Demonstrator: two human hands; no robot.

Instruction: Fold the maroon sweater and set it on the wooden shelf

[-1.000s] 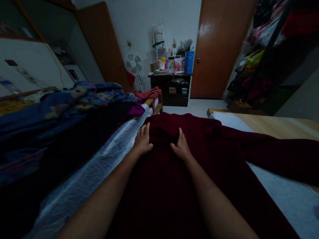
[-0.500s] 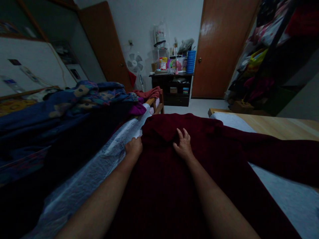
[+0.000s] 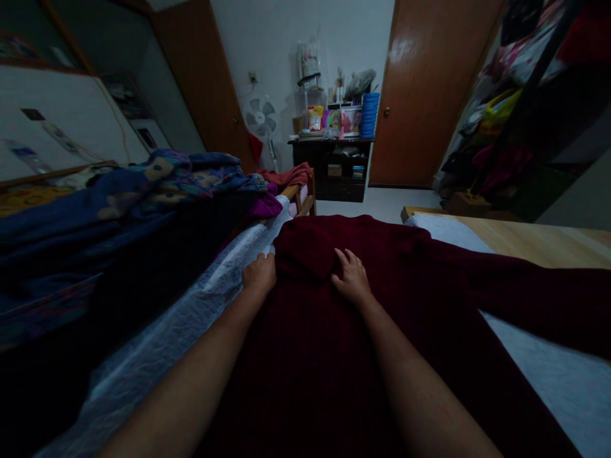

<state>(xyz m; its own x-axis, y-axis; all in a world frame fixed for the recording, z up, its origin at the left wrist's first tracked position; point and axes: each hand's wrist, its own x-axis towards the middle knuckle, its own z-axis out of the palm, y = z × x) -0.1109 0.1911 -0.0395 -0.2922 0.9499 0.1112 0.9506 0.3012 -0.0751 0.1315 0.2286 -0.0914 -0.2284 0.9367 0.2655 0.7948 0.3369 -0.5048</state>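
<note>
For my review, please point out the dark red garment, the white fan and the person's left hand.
Dark red garment (image 3: 329, 337): head view, on its broad middle.
White fan (image 3: 260, 118): head view, on its round head.
Left hand (image 3: 259, 275): head view, on its back.

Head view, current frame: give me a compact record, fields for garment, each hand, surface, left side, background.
garment: dark red, spread out, one sleeve extending toward picture right
left hand: curled closed at garment's left edge; anything pinched is hidden
right hand: fingers slightly spread, over garment's upper part
surface: pale sheet showing below the sleeve
left side: heap of blue patterned cloth
background: fan, dark cabinet, brown door
</note>
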